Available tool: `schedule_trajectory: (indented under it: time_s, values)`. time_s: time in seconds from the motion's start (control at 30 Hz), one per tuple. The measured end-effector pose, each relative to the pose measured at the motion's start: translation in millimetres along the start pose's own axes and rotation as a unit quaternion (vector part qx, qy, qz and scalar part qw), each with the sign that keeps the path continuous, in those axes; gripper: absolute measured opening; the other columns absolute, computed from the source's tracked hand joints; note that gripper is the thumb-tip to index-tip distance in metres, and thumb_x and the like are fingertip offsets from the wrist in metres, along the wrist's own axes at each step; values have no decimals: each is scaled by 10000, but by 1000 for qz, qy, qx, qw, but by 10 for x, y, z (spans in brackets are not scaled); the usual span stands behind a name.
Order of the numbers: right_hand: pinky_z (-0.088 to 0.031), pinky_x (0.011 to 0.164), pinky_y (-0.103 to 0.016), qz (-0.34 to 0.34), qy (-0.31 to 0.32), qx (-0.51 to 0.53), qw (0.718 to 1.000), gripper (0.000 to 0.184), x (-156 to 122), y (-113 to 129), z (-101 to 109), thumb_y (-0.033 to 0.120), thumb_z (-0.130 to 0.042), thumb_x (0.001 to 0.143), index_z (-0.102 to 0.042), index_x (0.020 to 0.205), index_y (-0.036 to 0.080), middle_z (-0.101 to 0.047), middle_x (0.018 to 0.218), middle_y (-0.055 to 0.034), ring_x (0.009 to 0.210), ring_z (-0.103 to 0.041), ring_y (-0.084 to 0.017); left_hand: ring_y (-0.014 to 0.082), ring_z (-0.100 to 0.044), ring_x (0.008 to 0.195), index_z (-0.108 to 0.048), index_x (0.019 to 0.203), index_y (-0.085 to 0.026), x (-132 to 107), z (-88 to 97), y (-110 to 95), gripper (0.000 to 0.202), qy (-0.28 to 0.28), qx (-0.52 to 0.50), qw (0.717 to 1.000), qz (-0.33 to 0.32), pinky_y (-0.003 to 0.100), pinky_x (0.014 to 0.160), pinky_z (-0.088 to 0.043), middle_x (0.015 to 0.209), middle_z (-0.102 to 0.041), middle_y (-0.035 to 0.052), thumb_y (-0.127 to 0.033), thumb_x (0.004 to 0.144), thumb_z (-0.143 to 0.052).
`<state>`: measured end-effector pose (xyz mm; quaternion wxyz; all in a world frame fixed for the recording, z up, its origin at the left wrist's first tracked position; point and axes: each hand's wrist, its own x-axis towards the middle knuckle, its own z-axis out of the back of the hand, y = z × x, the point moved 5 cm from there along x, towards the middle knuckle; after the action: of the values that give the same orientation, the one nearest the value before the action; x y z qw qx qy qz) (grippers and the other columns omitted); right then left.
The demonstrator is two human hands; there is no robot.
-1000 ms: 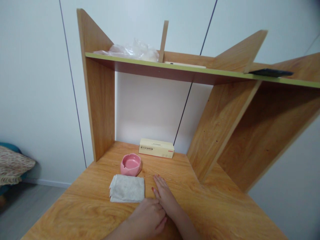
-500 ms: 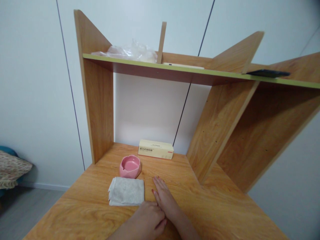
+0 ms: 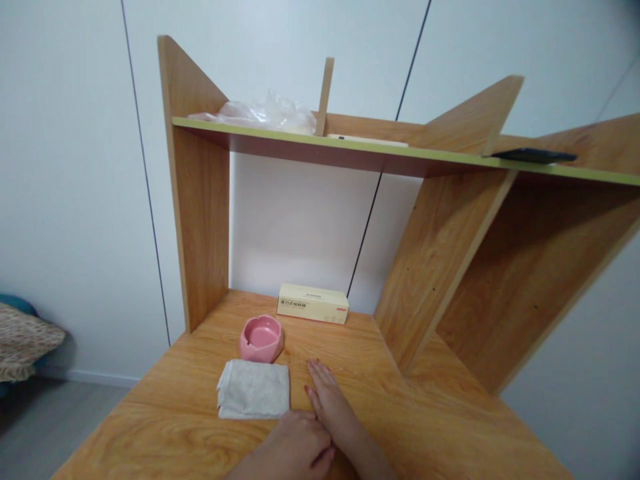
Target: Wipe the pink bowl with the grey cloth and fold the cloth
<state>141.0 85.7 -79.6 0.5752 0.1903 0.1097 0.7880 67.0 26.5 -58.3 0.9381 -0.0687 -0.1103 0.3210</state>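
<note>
My left hand (image 3: 301,441) is curled into a fist on the desk, its knuckles against the side of my right hand and wrist. Nothing shows between its fingers. Flat on the wood lies my right hand (image 3: 330,400), fingers stretched forward, holding nothing. Left of the hands is a folded light grey cloth (image 3: 254,390), close to my left knuckles. Just behind the cloth stands a pink faceted ashtray (image 3: 261,340) with a notched rim. A cream cling film box (image 3: 313,305) with dark lettering lies farther back, near the wall.
The wooden desk (image 3: 430,427) carries a hutch with a green-edged shelf (image 3: 360,150). On the shelf are a crumpled clear plastic bag (image 3: 270,113) and a flat black object (image 3: 535,155). An upright wooden panel (image 3: 440,267) stands to the right. A patterned fabric (image 3: 27,337) shows at far left.
The view has shifted slightly, so the shelf and desk things appear a little lower. Both hands keep the same pose and place on the desk.
</note>
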Motion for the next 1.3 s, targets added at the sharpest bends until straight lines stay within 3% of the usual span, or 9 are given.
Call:
schedule_trajectory:
  time_s: [1.13, 1.3]
  values:
    - [-221, 1070, -358, -6, 3, -10, 1000, 484, -2, 9, -5, 227, -316, 834, -416, 1280, 69, -397, 1343, -106, 1271, -295, -195, 159, -594, 665, -629, 749, -174, 1, 57, -18, 114, 11, -13, 1000, -2, 222, 627, -446, 739, -671, 25, -184, 758, -515]
    - [-227, 1064, -373, -2, 5, -16, 1000, 483, 2, 40, 17, 207, -320, 825, -421, 1275, 64, -406, 1336, -114, 1267, -304, -201, 160, -606, 696, -625, 800, -175, -47, 141, -41, 149, -4, -44, 999, 11, 233, 662, -448, 790, -678, 25, -168, 790, -476]
